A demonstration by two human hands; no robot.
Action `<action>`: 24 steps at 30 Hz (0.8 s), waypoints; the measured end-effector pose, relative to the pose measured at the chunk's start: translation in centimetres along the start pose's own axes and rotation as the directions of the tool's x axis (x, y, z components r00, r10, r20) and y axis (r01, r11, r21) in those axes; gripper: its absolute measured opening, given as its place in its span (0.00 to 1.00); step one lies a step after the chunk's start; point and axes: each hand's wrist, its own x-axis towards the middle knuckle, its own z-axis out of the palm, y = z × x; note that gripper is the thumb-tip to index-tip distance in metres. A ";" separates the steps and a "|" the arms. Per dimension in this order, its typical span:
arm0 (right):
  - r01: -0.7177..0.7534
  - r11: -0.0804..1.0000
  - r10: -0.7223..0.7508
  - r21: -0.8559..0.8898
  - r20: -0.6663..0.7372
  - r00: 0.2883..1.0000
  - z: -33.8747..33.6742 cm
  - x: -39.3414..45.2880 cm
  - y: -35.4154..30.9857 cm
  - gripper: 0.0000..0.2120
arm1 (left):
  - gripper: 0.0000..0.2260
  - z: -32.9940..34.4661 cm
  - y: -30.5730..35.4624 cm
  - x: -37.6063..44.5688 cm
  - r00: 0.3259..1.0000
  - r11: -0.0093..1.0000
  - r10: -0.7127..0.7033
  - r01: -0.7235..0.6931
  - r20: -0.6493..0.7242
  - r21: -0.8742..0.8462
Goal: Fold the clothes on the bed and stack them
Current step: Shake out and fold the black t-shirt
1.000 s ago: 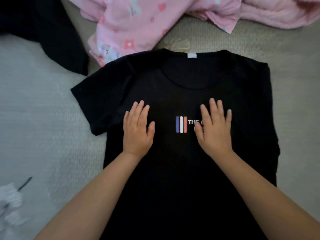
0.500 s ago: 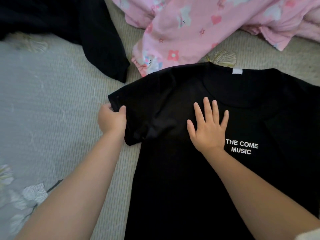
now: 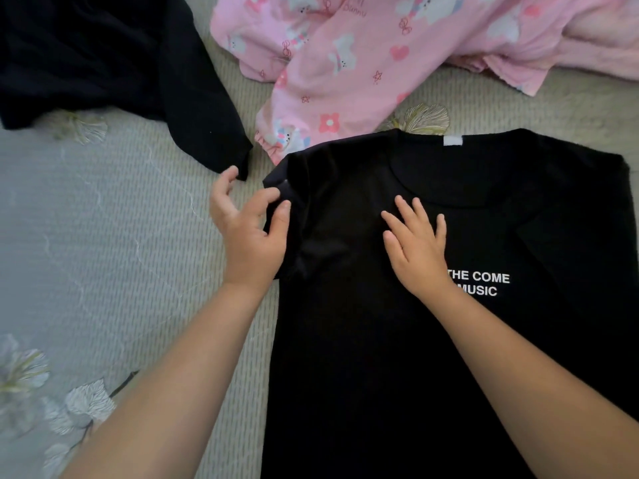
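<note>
Left hand [image 3: 250,236] fingers loosely curled at the black T-shirt [image 3: 397,357] folded sleeve edge; right hand [image 3: 416,250] flat, released, pressing its chest

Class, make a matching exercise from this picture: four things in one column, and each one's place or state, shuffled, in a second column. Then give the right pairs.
Things
1. black T-shirt
2. pink pyjamas
3. left hand
4. right hand

Places or states
A. crumpled at the top
B. flat on the shirt's chest
C. at the folded-in sleeve
D. spread out, print facing up

Pairs: 1-D, 2-A, 3-C, 4-B
</note>
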 end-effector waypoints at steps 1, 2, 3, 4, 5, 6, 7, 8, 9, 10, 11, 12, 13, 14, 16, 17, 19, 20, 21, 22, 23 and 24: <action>0.008 0.998 -0.010 0.069 0.031 0.999 -0.8 0.0 0.2 0.19 | 0.09 0.1 0.0 0.0 0.996 0.987 -0.075 0.082 0.055 -0.138; 0.017 0.994 -0.024 0.112 0.060 0.998 -1.6 0.0 0.5 0.18 | 0.14 0.1 0.0 0.1 0.989 0.969 -0.106 0.126 0.106 -0.213; 0.027 0.991 -0.038 0.128 0.081 0.996 -2.3 -0.1 0.9 0.18 | 0.18 0.1 0.1 0.1 0.982 0.958 -0.117 0.152 0.150 -0.242; 0.036 0.992 -0.048 0.124 0.092 0.995 -3.0 -0.3 1.3 0.18 | 0.22 0.2 -0.1 0.2 0.971 0.952 -0.135 0.182 0.196 -0.246; 0.040 0.993 -0.050 0.109 0.093 0.994 -3.5 -0.6 1.8 0.18 | 0.26 0.4 -0.4 0.3 0.957 0.951 -0.171 0.223 0.233 -0.216; 0.038 0.996 -0.044 0.087 0.080 0.996 -3.9 -1.1 2.3 0.18 | 0.29 0.7 -0.8 0.2 0.943 0.951 -0.225 0.268 0.245 -0.157; 0.032 0.998 -0.035 0.056 0.051 0.998 -4.1 -1.6 2.9 0.18 | 0.32 0.9 -1.2 0.1 0.928 0.942 -0.294 0.321 0.229 -0.093; 0.015 1.000 -0.015 0.016 0.022 1.000 -4.0 -2.2 3.4 0.19 | 0.35 1.2 -1.6 0.0 0.906 0.918 -0.379 0.394 0.191 -0.047; -0.015 1.000 0.015 -0.027 0.000 1.000 -3.8 -2.8 4.0 0.19 | 0.37 1.4 -1.9 -0.1 0.873 0.881 -0.465 0.472 0.146 -0.019; -0.045 0.996 0.044 -0.075 -0.009 0.999 -3.5 -3.5 4.5 0.21 | 0.38 1.6 -2.2 -0.2 0.843 0.849 -0.526 0.528 0.113 0.019; -0.060 0.989 0.059 -0.136 -0.009 0.998 -3.2 -4.2 4.9 0.22 | 0.35 1.8 -2.5 -0.3 0.831 0.836 -0.548 0.541 0.097 0.090; -0.050 0.977 0.049 -0.206 -0.009 0.999 -2.8 -4.8 5.2 0.23 | 0.30 2.0 -2.8 -0.3 0.838 0.838 -0.537 0.516 0.101 0.175; -0.030 0.964 0.031 -0.263 -0.003 1.000 -2.3 -5.2 5.3 0.25 | 0.23 2.2 -3.0 -0.2 0.849 0.846 -0.515 0.483 0.114 0.223; -0.021 0.955 0.020 -0.296 -0.008 1.000 -2.0 -5.4 5.4 0.27 | 0.15 2.4 -3.1 -0.2 0.856 0.853 -0.503 0.470 0.121 0.227; -0.035 0.952 0.025 -0.305 -0.035 0.999 -1.8 -5.1 5.4 0.27 | 0.05 2.3 -2.8 -0.3 0.858 0.865 -0.501 0.492 0.109 0.102; -0.040 0.950 0.028 -0.311 -0.041 0.999 -1.7 -5.0 5.4 0.27 | 0.08 2.1 -2.5 -0.5 0.876 0.879 -0.477 0.476 0.076 0.030; -0.034 0.945 0.022 -0.325 -0.042 0.999 -1.6 -4.8 5.5 0.27 | 0.08 1.7 -1.3 -1.2 0.935 0.932 -0.353 0.354 0.022 -0.072; -0.028 0.945 0.017 -0.327 -0.035 0.999 -1.6 -4.7 5.5 0.27 | 0.06 1.8 -0.4 -1.6 0.965 0.961 -0.259 0.261 0.032 -0.095; -0.024 0.947 0.017 -0.320 -0.022 1.000 -1.6 -4.7 5.6 0.26 | 0.05 2.0 0.5 -2.0 0.985 0.982 -0.156 0.162 0.069 -0.097; -0.020 0.954 0.017 -0.300 -0.012 1.000 -1.6 -4.8 5.7 0.26 | 0.07 2.4 1.3 -2.3 0.990 0.996 -0.052 0.061 0.132 -0.068; -0.016 0.967 0.014 -0.253 -0.008 1.000 -1.8 -4.8 5.8 0.26 | 0.10 3.2 2.0 -2.5 0.974 0.999 0.033 -0.028 0.226 -0.025; -0.009 0.985 0.007 -0.175 -0.013 1.000 -2.1 -4.7 5.9 0.26 | 0.13 4.0 2.6 -2.6 0.940 0.997 0.066 -0.074 0.335 0.011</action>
